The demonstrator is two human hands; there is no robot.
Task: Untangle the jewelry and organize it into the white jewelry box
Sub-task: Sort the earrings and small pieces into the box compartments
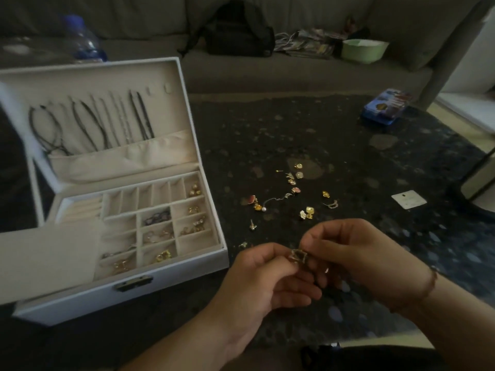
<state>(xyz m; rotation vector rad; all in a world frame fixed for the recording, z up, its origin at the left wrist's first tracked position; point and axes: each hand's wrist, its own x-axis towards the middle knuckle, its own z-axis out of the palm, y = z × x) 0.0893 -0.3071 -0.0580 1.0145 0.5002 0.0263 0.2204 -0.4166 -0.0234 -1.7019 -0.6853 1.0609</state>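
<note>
My left hand [265, 274] and my right hand [356, 255] meet low in the middle of the view, both pinching a small square gold earring [297, 256] between their fingertips. The white jewelry box [171, 274] stands open at the left. Several of its small compartments hold gold and dark pieces, and necklaces [107, 121] hang inside its raised lid. Several loose earrings [294, 194] lie scattered on the dark speckled table just beyond my hands.
A white card [408, 199] lies on the table to the right, a blue box [385, 108] farther back. A plastic bottle [83, 41] stands behind the lid. A sofa holds a black bag [238, 30], magazines and a green bowl [364, 50].
</note>
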